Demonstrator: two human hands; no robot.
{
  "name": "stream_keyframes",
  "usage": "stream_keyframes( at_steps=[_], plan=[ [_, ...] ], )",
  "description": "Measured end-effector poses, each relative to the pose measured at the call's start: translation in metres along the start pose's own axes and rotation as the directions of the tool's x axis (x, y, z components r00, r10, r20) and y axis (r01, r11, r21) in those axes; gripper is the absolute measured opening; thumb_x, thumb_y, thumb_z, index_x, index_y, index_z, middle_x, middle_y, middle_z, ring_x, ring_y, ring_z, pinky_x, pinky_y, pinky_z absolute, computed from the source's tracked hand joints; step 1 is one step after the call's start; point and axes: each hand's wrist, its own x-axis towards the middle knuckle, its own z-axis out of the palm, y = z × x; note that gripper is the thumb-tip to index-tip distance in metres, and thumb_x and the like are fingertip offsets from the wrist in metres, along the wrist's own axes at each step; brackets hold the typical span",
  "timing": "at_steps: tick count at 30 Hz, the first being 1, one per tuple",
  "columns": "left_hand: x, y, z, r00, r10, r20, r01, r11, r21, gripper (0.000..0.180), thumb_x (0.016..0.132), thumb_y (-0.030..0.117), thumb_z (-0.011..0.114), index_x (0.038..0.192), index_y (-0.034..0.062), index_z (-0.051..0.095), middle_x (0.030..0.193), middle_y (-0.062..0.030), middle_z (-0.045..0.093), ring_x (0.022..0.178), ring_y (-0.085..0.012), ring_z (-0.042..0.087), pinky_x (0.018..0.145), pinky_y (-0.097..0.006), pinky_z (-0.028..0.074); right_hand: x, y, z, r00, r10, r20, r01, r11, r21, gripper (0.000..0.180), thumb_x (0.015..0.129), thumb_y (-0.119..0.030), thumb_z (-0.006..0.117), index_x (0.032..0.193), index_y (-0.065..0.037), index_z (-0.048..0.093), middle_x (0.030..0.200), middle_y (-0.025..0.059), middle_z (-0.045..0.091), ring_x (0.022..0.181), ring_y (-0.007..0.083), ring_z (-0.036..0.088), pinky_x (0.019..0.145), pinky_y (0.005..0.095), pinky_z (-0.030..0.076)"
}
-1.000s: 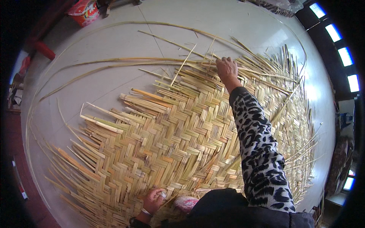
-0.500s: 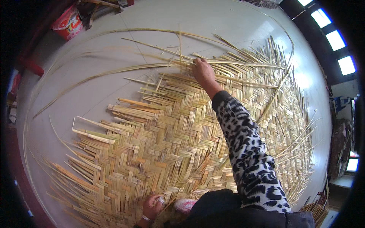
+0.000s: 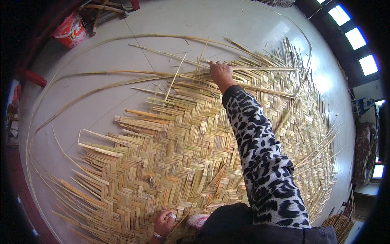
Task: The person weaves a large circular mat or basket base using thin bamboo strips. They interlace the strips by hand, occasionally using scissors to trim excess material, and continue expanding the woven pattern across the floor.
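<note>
A large mat (image 3: 191, 150) of split reed strips, woven in a herringbone pattern, spreads below me with loose ends round its edges. At its far edge my right hand (image 3: 222, 75) is closed over a reed strip (image 3: 122, 72), whose long end trails left across the floor. Other loose strips cross beside that hand. My left hand (image 3: 163, 223) rests low on the mat near my body, its fingers curled. A white wrap (image 3: 172, 215) shows on one of its fingers. Whatever those fingers may hold is hidden.
A red patterned bucket (image 3: 70, 32) and a wooden stand (image 3: 101, 12) are at the far left. Long reeds curve over the grey floor (image 3: 109, 53) around the mat. A reed bundle (image 3: 339, 223) lies at the lower right. My shoe (image 3: 198, 221) is on the mat.
The strip at my right hand, blurred by motion before, now lies still across the floor to the left. My right hand has shifted slightly right; my left hand stays nearly in place.
</note>
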Motion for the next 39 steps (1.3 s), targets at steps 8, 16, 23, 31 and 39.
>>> stream_keyframes(
  at_steps=[8,16,23,31,39],
  plan=[
    [0.0,-0.006,0.001,0.999,-0.034,0.011,0.035,0.993,-0.112,0.024,0.085,0.016,0.064,0.104,0.0036,0.068,0.101,-0.0092,0.064,0.094,-0.0194,0.061,0.082,-0.033,0.049,-0.002,0.001,0.005,0.999,-0.018,-0.034,0.016,0.998,-0.055,0.02,0.09,-0.02,0.053,0.099,-0.012,0.069,0.101,0.0103,0.067,0.096,0.0272,0.067,0.075,0.0429,0.054],
    [-0.003,0.004,-0.001,1.0,0.024,-0.007,-0.024,0.999,-0.049,0.023,0.086,0.016,0.064,0.105,0.0032,0.068,0.1,-0.0092,0.064,0.094,-0.0192,0.061,0.081,-0.032,0.05,0.0,-0.005,-0.041,0.988,-0.115,-0.108,0.084,0.963,-0.254,0.016,0.087,-0.019,0.057,0.092,-0.018,0.071,0.103,0.005,0.065,0.099,0.023,0.063,0.082,0.0418,0.045],
    [-0.003,-0.002,0.001,1.0,0.007,-0.011,-0.007,0.999,-0.036,0.025,0.086,0.018,0.062,0.106,0.0024,0.067,0.102,-0.0111,0.064,0.095,-0.0219,0.062,0.082,-0.033,0.05,-0.005,-0.016,-0.069,0.96,-0.267,-0.084,0.246,0.948,-0.201,0.02,0.089,-0.03,0.057,0.097,-0.019,0.071,0.102,0.0042,0.066,0.104,0.0244,0.058,0.082,0.0439,0.045],
    [-0.003,-0.001,-0.001,1.0,0.012,0.006,-0.012,1.0,0.02,0.025,0.086,0.016,0.063,0.105,0.0013,0.066,0.102,-0.0115,0.064,0.092,-0.0208,0.063,0.079,-0.032,0.051,-0.014,-0.02,-0.084,0.971,-0.164,0.175,0.138,0.979,0.148,0.048,0.089,-0.055,0.051,0.104,-0.012,0.068,0.107,0.0146,0.068,0.103,0.0335,0.063,0.084,0.0466,0.05],
    [-0.007,0.004,0.001,0.999,0.024,-0.029,-0.026,0.999,-0.045,0.024,0.086,0.015,0.06,0.103,0.0001,0.066,0.098,-0.0116,0.064,0.087,-0.0203,0.063,0.077,-0.032,0.051,-0.042,-0.005,-0.084,0.931,-0.282,0.232,0.259,0.958,0.125,0.026,0.084,-0.029,0.056,0.103,-0.015,0.068,0.104,0.0127,0.068,0.099,0.0337,0.065,0.083,0.0475,0.051]
  ],
)
